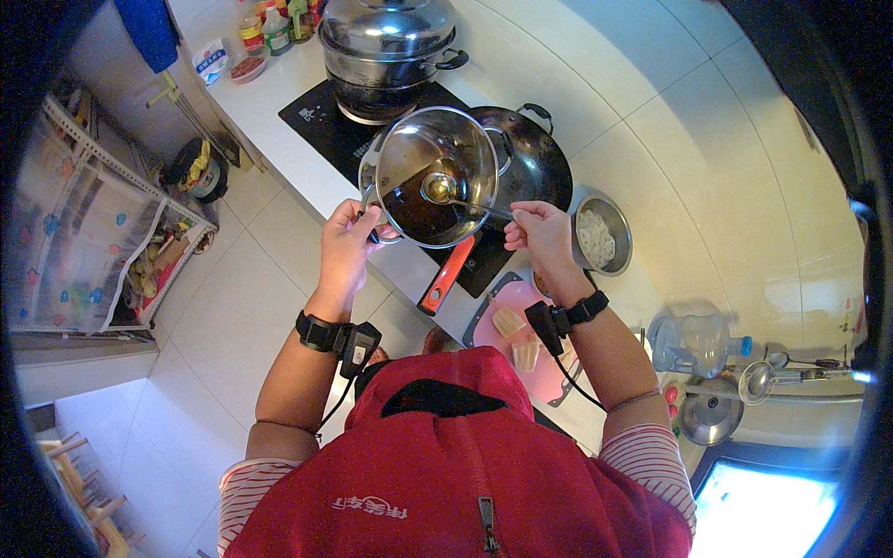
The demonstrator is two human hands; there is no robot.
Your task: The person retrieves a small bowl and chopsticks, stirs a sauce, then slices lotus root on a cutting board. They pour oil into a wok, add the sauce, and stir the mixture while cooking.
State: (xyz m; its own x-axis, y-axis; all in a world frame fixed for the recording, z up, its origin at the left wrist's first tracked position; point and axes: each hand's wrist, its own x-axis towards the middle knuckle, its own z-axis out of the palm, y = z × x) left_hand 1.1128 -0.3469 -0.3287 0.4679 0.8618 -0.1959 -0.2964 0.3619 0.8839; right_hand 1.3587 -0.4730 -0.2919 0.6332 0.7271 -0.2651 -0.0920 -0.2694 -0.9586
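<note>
My left hand (363, 227) grips the handle of a steel pot (483, 216), which contains dark liquid and is held over the front of the cooktop. In my right hand (536, 227) is the thin handle of a metal ladle (441, 187); its bowl is inside the pot, over the liquid. Behind the pot, partly covered by it, a dark wok (541, 164) with a loop handle rests on the cooktop. A red pan handle (446, 275) points towards me below the pot; its join is hidden.
A lidded steamer pot (387, 56) stands at the back of the cooktop (307, 115). To the right are a steel bowl (626, 244) of pale slices and a water jug (691, 342). Cut pieces lie on a pink cutting board (499, 300). Bottles (276, 35) stand at the far left.
</note>
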